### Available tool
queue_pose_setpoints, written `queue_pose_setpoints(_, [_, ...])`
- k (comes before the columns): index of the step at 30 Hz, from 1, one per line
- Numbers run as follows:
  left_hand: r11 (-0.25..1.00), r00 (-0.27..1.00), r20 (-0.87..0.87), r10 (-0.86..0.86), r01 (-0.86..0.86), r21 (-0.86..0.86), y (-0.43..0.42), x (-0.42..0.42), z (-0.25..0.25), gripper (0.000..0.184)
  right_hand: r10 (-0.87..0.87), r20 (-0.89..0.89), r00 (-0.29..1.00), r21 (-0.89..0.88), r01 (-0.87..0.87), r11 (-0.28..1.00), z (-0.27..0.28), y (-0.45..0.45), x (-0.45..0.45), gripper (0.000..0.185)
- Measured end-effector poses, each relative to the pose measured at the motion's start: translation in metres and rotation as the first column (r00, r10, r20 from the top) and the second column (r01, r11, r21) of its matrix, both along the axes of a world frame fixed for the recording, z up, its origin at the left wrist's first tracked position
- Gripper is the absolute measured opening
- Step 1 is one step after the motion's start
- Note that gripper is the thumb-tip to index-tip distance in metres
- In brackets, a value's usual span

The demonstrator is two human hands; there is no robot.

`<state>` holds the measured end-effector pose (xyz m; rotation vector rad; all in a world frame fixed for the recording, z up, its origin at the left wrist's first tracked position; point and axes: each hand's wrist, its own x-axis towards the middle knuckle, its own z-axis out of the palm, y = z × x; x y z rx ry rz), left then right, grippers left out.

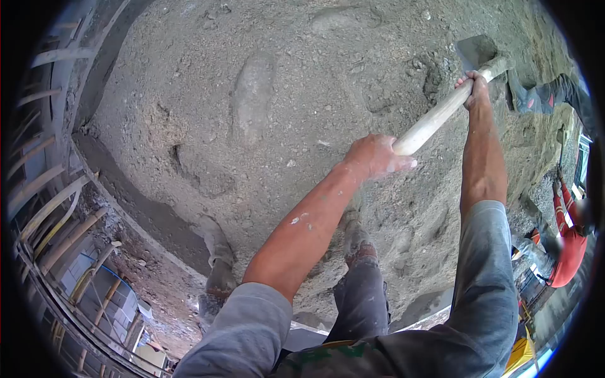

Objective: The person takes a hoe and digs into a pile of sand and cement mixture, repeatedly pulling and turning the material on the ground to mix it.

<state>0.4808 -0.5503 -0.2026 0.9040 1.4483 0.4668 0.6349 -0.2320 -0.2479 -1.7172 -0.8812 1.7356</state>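
A hoe with a thick pale wooden handle [435, 121] slants across the upper right of the head view. My left hand [376, 156] is closed around the near end of this handle. Farther up, close to the blade, my right hand [476, 88] wraps round the shaft. The flat grey metal blade [469, 53] rests against the loose soil, and its lower edge is partly covered by earth. Lumpy grey-brown soil [302, 126] surrounds the tool, with dents and footprints in it. Both of my boots [219, 255] are sunk in it.
At the right edge is a co-worker's leg in dark trousers [564, 94]. A person in a red shirt [569, 255] stands lower right. A concrete edge [135, 217] bounds the soil on the left, with bamboo poles [72, 242] and a block wall [116, 302] beyond.
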Motion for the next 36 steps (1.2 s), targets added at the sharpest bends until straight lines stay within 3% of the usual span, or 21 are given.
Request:
queue_pose_setpoints(1, [0.999,0.997,-0.069,-0.023,0.022,-0.024,-0.021,-0.01,-0.007,0.066,-0.023,0.04,0.999,-0.028,0.024,0.999,-0.029,-0.028,-0.008,0.008])
queue_pose_setpoints(3, [0.997,0.974,-0.216,-0.066,0.053,-0.063,-0.086,-0.034,-0.005,0.063,-0.058,-0.091,0.994,-0.213,0.038,0.976,-0.069,-0.093,-0.028,0.009])
queue_pose_setpoints(7, [0.983,0.983,-0.177,-0.041,0.008,-0.181,-0.204,-0.096,0.045,0.058,-0.049,-0.04,0.998,-0.332,0.033,0.943,-0.069,-0.235,-0.097,0.008])
queue_pose_setpoints(8, [0.973,0.984,-0.168,-0.059,0.019,-0.228,-0.23,-0.114,0.061,0.058,-0.115,-0.022,0.993,-0.404,0.096,0.91,-0.067,-0.267,-0.113,0.008])
queue_pose_setpoints(10, [0.928,0.991,-0.125,-0.043,-0.006,-0.371,-0.3,-0.143,0.09,0.058,-0.112,-0.066,0.992,-0.442,0.071,0.894,-0.045,-0.34,-0.15,0.009])
queue_pose_setpoints(11, [0.875,0.996,-0.091,-0.004,-0.041,-0.483,-0.363,-0.17,0.114,0.059,-0.023,0.046,0.999,-0.481,0.042,0.876,-0.041,-0.429,-0.194,0.01])
queue_pose_setpoints(14, [0.84,0.974,-0.224,-0.011,-0.113,-0.531,-0.485,-0.217,0.128,0.051,-0.108,0.023,0.994,-0.607,0.1,0.788,-0.036,-0.562,-0.246,0.007])
queue_pose_setpoints(17, [0.8,0.946,-0.323,-0.03,-0.171,-0.576,-0.585,-0.219,0.172,0.043,-0.135,0.073,0.988,-0.73,0.145,0.668,0.012,-0.667,-0.277,0.008])
queue_pose_setpoints(19, [0.769,0.826,-0.558,-0.081,-0.304,-0.562,-0.65,-0.213,0.207,0.038,-0.152,-0.061,0.987,-0.854,0.027,0.52,0.029,-0.744,-0.288,0.009])
queue_pose_setpoints(20, [0.781,0.768,-0.64,-0.02,-0.388,-0.489,-0.694,-0.205,0.216,0.033,-0.1,-0.125,0.987,-0.867,-0.059,0.496,0.025,-0.787,-0.285,0.012])
queue_pose_setpoints(21, [0.78,0.742,-0.661,-0.111,-0.347,-0.52,-0.709,-0.207,0.233,0.03,0.034,-0.113,0.993,-0.894,-0.117,0.434,0.049,-0.804,-0.298,0.016])
queue_pose_setpoints(23, [0.712,0.77,-0.6,-0.217,-0.296,-0.637,-0.748,-0.196,0.249,0.03,0.071,-0.156,0.985,-0.895,-0.171,0.412,0.067,-0.829,-0.306,0.015])
queue_pose_setpoints(26, [0.633,0.834,-0.542,-0.102,-0.365,-0.683,-0.711,-0.187,0.239,0.031,-0.046,-0.113,0.993,-0.871,-0.077,0.485,0.085,-0.788,-0.287,0.012])
queue_pose_setpoints(27, [0.722,0.842,-0.511,-0.171,-0.246,-0.647,-0.701,-0.179,0.214,0.039,-0.096,-0.105,0.99,-0.847,-0.039,0.53,0.082,-0.752,-0.285,0.01])
queue_pose_setpoints(28, [0.739,0.9,-0.358,-0.248,-0.063,-0.67,-0.63,-0.185,0.2,0.041,-0.112,-0.138,0.984,-0.793,-0.042,0.607,0.081,-0.702,-0.275,0.01])
queue_pose_setpoints(29, [0.87,0.916,-0.367,-0.161,-0.043,-0.49,-0.577,-0.18,0.183,0.043,-0.164,-0.136,0.977,-0.737,0.01,0.675,0.074,-0.648,-0.262,0.009])
queue_pose_setpoints(30, [0.861,0.972,-0.189,-0.141,0.026,-0.508,-0.535,-0.168,0.152,0.046,-0.11,-0.085,0.99,-0.592,0.039,0.805,0.074,-0.586,-0.252,0.008])
queue_pose_setpoints(31, [0.931,0.993,-0.119,0.008,-0.051,-0.361,-0.491,-0.148,0.124,0.052,-0.129,-0.046,0.991,-0.522,0.087,0.849,0.077,-0.523,-0.238,0.011])
queue_pose_setpoints(32, [0.892,0.994,0.106,0.021,0.029,-0.451,-0.424,-0.147,0.107,0.058,-0.053,0.061,0.997,-0.375,0.073,0.924,0.079,-0.462,-0.228,0.014])
queue_pose_setpoints(36, [0.999,0.999,-0.044,-0.032,0.032,0.001,-0.234,-0.171,0.022,0.054,-0.063,-0.027,0.998,-0.016,0.063,0.998,0.045,-0.267,-0.202,0.007])
